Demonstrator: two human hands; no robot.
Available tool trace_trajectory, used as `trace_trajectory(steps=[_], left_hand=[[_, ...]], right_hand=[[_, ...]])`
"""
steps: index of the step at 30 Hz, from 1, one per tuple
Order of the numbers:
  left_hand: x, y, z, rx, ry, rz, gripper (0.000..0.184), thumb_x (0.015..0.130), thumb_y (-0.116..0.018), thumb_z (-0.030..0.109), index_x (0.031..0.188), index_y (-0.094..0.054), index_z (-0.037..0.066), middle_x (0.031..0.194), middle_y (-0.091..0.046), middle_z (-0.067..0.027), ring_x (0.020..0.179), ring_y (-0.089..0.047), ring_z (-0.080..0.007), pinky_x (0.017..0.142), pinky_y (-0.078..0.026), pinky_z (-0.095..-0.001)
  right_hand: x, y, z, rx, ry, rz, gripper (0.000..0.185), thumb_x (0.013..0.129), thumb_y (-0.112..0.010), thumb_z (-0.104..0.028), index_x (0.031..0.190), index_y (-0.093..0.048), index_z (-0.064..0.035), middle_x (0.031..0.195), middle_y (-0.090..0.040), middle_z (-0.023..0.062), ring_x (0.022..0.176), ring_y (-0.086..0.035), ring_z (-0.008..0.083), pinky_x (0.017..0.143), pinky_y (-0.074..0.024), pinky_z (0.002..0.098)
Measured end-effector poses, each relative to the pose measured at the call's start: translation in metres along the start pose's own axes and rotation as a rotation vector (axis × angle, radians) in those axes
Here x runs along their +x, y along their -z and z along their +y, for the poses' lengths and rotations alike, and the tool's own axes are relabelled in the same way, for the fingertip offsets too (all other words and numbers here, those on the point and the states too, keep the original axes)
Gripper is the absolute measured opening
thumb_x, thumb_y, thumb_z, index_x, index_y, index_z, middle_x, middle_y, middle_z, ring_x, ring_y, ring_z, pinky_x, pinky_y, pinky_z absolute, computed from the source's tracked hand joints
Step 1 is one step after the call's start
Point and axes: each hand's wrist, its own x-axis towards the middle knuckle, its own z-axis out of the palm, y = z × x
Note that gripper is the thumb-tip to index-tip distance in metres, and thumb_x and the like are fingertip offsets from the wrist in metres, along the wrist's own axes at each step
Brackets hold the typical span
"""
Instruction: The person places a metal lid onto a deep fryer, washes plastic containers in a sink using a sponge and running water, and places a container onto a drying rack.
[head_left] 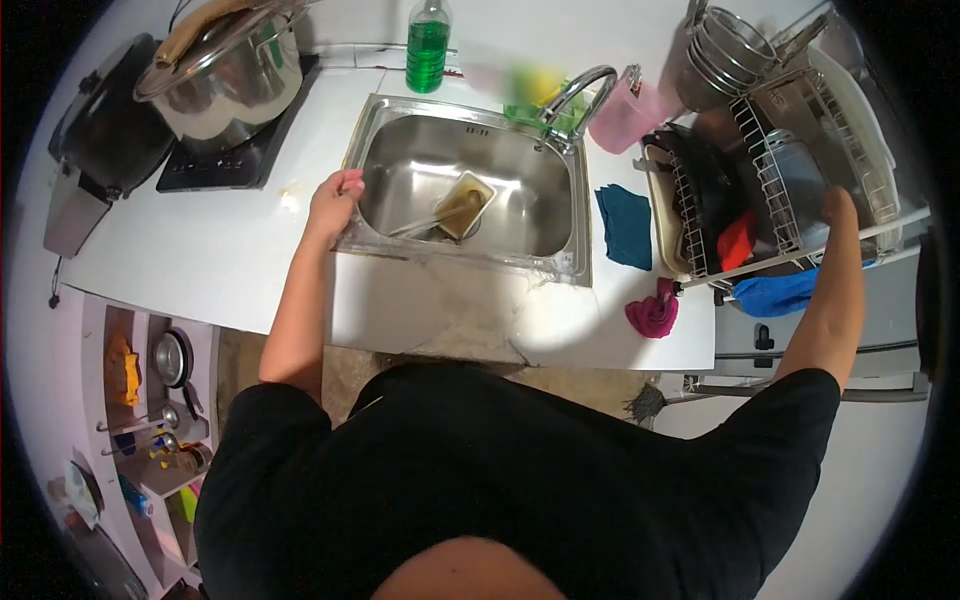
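My left hand hovers at the left rim of the steel sink, fingers loosely curled, the thumb a little apart, nothing visible in them. Inside the basin, a small rectangular dish sits tilted near the drain, with long-handled utensils leaning across it. My right hand reaches into the wire dish rack on the right. Its fingers are hidden, so I cannot tell whether they grip anything. Close to it in the rack is a clear plastic container.
A bottle of green liquid and the faucet stand behind the sink. A pink pitcher, a teal cloth and a maroon cloth are on the right. A large steel pot sits on the stove at left.
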Motion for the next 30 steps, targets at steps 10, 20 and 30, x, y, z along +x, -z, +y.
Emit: trace_trajectory(steps=[10,20,30], left_hand=[[0.078,-0.122,-0.074,0.984,-0.373,-0.523,0.05,0.07,-0.063,0.043,0.103,-0.06,0.006,0.094,-0.063,-0.0161,0.086,-0.06,-0.0312,0.076,-0.047,-0.0388],[0.1,-0.162,-0.087,1.365,0.371,-0.702,0.041,0.07,-0.067,0.043,0.093,-0.066,0.009,0.089,-0.064,-0.0113,0.081,-0.062,-0.0263,0.07,-0.049,-0.0401],[0.071,-0.135,0.005,1.666,0.041,-0.429,0.023,0.086,-0.045,0.016,0.091,-0.066,0.012,0.095,-0.065,-0.0062,0.089,-0.062,-0.0227,0.068,-0.051,-0.0345]], right_hand=[[-0.104,0.342,-0.142,1.243,-0.202,0.789,0.009,0.071,-0.057,-0.006,0.074,-0.062,-0.0003,0.074,-0.061,0.0196,0.073,-0.061,0.0346,0.065,-0.0501,0.0407],[0.111,0.546,-0.233,1.85,-0.164,1.281,0.014,0.071,-0.052,-0.013,0.071,-0.061,-0.0025,0.076,-0.06,0.0218,0.07,-0.059,0.035,0.065,-0.0467,0.0418],[0.182,0.576,-0.226,1.244,0.085,0.819,0.019,0.074,-0.057,-0.017,0.08,-0.065,-0.0009,0.087,-0.062,0.02,0.083,-0.061,0.0342,0.073,-0.0494,0.0393]])
